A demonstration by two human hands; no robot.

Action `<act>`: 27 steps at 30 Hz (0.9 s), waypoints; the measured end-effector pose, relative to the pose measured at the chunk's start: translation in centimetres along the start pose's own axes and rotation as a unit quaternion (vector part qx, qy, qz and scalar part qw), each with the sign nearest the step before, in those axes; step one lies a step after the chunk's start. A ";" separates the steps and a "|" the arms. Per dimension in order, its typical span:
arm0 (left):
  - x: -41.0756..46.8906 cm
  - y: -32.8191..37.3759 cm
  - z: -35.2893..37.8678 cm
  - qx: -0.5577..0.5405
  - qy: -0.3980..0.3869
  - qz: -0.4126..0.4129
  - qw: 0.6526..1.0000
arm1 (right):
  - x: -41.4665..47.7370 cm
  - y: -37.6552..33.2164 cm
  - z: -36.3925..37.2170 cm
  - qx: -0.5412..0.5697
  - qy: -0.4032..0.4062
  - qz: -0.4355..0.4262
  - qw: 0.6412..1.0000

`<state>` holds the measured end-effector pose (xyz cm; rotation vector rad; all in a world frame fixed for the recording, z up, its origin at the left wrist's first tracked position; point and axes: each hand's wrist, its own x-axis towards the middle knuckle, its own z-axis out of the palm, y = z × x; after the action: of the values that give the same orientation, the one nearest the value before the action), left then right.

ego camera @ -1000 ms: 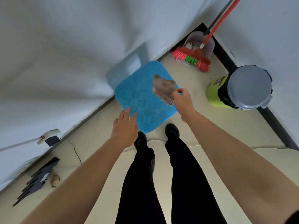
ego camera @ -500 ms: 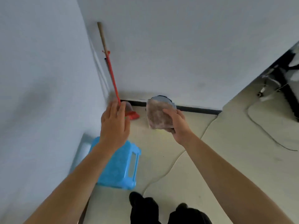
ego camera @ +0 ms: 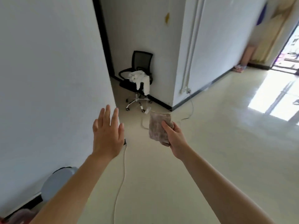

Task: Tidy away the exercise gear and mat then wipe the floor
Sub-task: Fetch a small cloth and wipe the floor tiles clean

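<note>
One cloth (ego camera: 157, 128), floor cable (ego camera: 121, 180), chair (ego camera: 141, 61) ahead

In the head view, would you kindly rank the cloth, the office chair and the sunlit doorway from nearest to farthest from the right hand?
1. Cloth: gripped in the right hand itself.
2. Office chair: ahead and slightly left, in the alcove between the walls.
3. Sunlit doorway: far off at the right edge, across the shiny floor.
</note>
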<state>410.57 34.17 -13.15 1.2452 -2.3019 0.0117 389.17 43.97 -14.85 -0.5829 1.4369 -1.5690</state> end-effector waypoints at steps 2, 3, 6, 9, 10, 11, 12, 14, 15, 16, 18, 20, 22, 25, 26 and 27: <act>1.8 7.5 2.9 -0.028 -0.012 0.041 0.999 | -0.5 -2.0 -8.2 -0.008 0.047 -0.016 0.999; 2.7 11.3 4.2 -0.044 -0.021 0.060 0.997 | -0.8 -3.1 -12.2 -0.010 0.073 -0.021 0.997; 5.2 21.2 8.0 -0.063 -0.040 0.127 0.989 | -1.2 -5.8 -22.8 0.000 0.156 -0.029 0.987; 7.4 29.5 11.8 -0.066 -0.063 0.181 0.979 | -0.8 -7.4 -31.7 0.020 0.211 -0.037 0.977; 8.1 31.9 13.1 -0.070 -0.070 0.193 0.976 | -0.4 -7.7 -34.2 0.028 0.223 -0.037 0.974; 8.9 34.2 14.5 -0.074 -0.076 0.206 0.973 | 0.2 -7.9 -36.6 0.035 0.233 -0.036 0.971; 9.7 36.4 16.1 -0.078 -0.081 0.218 0.969 | 1.0 -8.1 -38.9 0.041 0.241 -0.038 0.969; 11.7 40.6 19.5 -0.083 -0.090 0.238 0.964 | 3.0 -8.5 -43.4 0.046 0.254 -0.041 0.965; 12.8 42.5 21.3 -0.084 -0.094 0.247 0.961 | 4.1 -8.8 -45.5 0.048 0.261 -0.041 0.963; 14.2 44.5 23.1 -0.086 -0.098 0.255 0.958 | 5.4 -9.1 -47.7 0.049 0.269 -0.041 0.961; 17.2 48.7 27.0 -0.091 -0.102 0.269 0.953 | 8.3 -10.0 -52.2 0.050 0.285 -0.045 0.956; 20.7 53.2 30.7 -0.104 -0.109 0.280 0.948 | 11.2 -11.4 -56.7 0.043 0.309 -0.041 0.949; 24.5 58.5 33.9 -0.119 -0.125 0.290 0.941 | 14.0 -13.5 -61.5 0.039 0.339 -0.040 0.939; 29.9 66.9 37.6 -0.129 -0.131 0.323 0.928 | 17.1 -17.4 -68.8 0.035 0.376 -0.047 0.925; 31.6 69.9 38.5 -0.132 -0.135 0.336 0.923 | 17.8 -18.6 -71.2 0.037 0.392 -0.053 0.918; 33.0 72.9 39.5 -0.138 -0.137 0.348 0.917 | 18.4 -19.8 -73.7 0.042 0.409 -0.059 0.910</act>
<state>321.66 40.84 -15.81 0.2563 -2.7511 -0.2436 313.71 65.51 -15.86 0.0850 1.9386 -2.0898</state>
